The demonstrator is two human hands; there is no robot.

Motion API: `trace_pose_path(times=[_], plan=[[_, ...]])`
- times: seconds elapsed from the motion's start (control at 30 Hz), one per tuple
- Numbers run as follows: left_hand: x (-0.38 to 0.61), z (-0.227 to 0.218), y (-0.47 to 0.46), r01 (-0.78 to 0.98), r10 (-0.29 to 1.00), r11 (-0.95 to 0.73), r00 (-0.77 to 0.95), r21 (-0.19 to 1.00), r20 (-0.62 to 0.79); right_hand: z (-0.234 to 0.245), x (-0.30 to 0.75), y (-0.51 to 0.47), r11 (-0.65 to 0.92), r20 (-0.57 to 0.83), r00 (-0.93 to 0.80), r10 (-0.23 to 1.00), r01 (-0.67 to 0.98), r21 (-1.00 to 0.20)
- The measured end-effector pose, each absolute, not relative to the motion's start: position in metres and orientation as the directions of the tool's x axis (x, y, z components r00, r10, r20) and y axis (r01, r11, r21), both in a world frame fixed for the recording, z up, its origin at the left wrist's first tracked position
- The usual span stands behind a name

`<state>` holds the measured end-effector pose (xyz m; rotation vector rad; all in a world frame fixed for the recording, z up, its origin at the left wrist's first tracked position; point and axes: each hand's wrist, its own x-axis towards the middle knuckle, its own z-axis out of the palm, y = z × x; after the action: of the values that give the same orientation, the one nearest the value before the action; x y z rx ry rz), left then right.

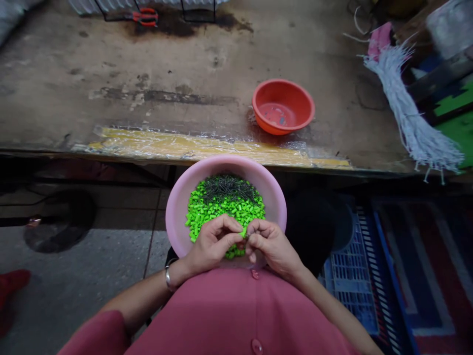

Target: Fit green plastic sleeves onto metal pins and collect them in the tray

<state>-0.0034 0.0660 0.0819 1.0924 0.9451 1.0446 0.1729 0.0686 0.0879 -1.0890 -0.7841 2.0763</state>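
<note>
At lower centre, above the lap-held pink bowl (173, 217) of green plastic pieces (218, 209) and dark pins (227, 186), the left hand (211, 246) and right hand (272, 246) meet, fingers pinched on one green piece (243, 232), which could slip into the heap if either pinch loosens.

You are holding both hands close together in front of your body, low in the view. Your left hand (212, 244) is curling inward, its fingers (221, 224) bending over and its thumb (231, 240) pressing toward the fingertips in a tight pinch. Your right hand (272, 246) is facing it, knuckles up, its own fingers folding down into a matching pinch. The tips of the two hands are meeting, touching or nearly so. Your left forearm (144, 293) is angling up to the right, your right forearm (332, 308) is angling up to the left, and both wrists are bending slightly inward.
</note>
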Motion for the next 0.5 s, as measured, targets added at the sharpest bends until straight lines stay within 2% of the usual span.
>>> trace_pose_path(times=[0.1,0.17,0.23,0.3,0.4,0.5], plan=[[-0.003,0.083,0.064,-0.288,0.934,0.296,0.286,0.911,-0.213,0.098,0.177,0.066,-0.364,-0.321,-0.31,0.895,-0.093,-0.927],[-0.003,0.082,0.063,-0.341,0.912,0.36,0.323,0.868,-0.252,0.105,0.181,0.064,-0.091,-0.117,-0.24,0.964,0.116,-0.989],[-0.004,0.08,0.061,-0.366,0.897,0.397,0.348,0.842,-0.272,0.11,0.184,0.064,0.187,0.109,-0.275,0.955,0.276,-0.943],[-0.004,0.079,0.06,-0.371,0.884,0.421,0.371,0.828,-0.284,0.113,0.186,0.065,0.39,0.263,-0.366,0.892,0.332,-0.859],[-0.003,0.078,0.059,-0.383,0.862,0.46,0.411,0.801,-0.298,0.113,0.187,0.068,0.58,0.395,-0.465,0.792,0.373,-0.724],[-0.003,0.077,0.059,-0.43,0.828,0.526,0.457,0.734,-0.325,0.11,0.187,0.07,0.69,0.467,-0.522,0.713,0.407,-0.599]])
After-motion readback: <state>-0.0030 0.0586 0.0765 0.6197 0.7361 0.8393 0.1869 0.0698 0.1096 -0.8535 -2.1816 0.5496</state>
